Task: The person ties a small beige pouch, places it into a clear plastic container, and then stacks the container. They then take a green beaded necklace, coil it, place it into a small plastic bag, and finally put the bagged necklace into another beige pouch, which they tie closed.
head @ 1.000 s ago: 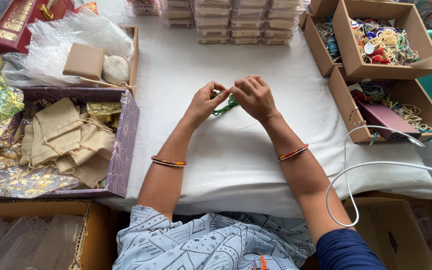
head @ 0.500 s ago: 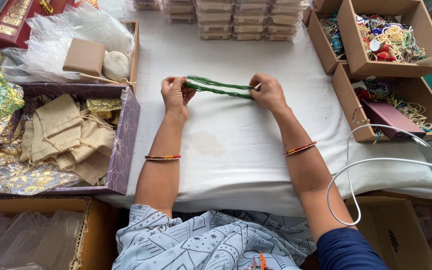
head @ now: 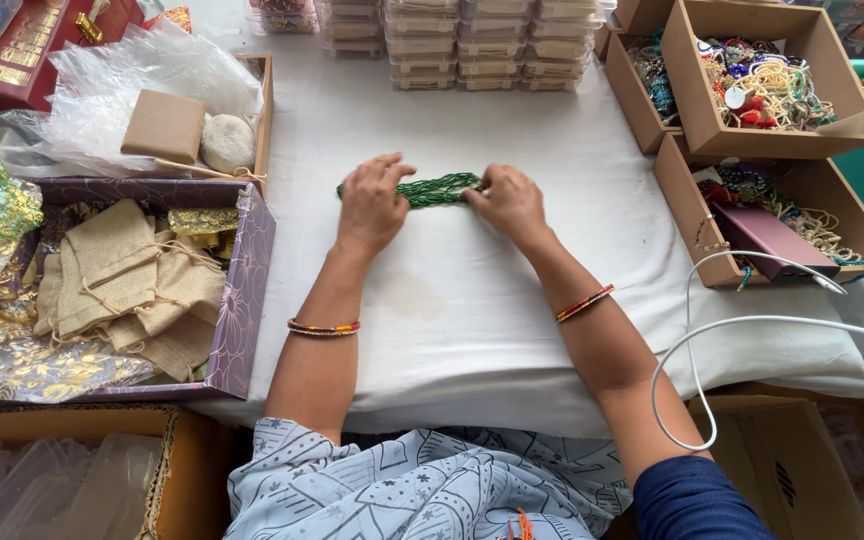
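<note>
A bundle of green bead strands [head: 440, 189] lies stretched flat on the white cloth [head: 472, 300]. My left hand [head: 372, 203] presses down on its left end, palm down with the fingers spread over it. At the bundle's right end, my right hand [head: 510, 203] grips the strands with curled fingers. Both wrists carry thin striped bangles.
A purple box [head: 248, 290] of beige cloth pouches stands at the left. Behind it a wooden tray [head: 262, 110] holds clear plastic bags and a small brown box. Cardboard boxes [head: 692, 105] of beaded jewellery sit at the right, clear lidded boxes [head: 462, 40] at the back. A white cable [head: 712, 330] loops at right.
The hands first held the green strands bunched together, then pulled them apart and taut above the cloth; now the bundle is laid down, shorter, with the hands closer together.
</note>
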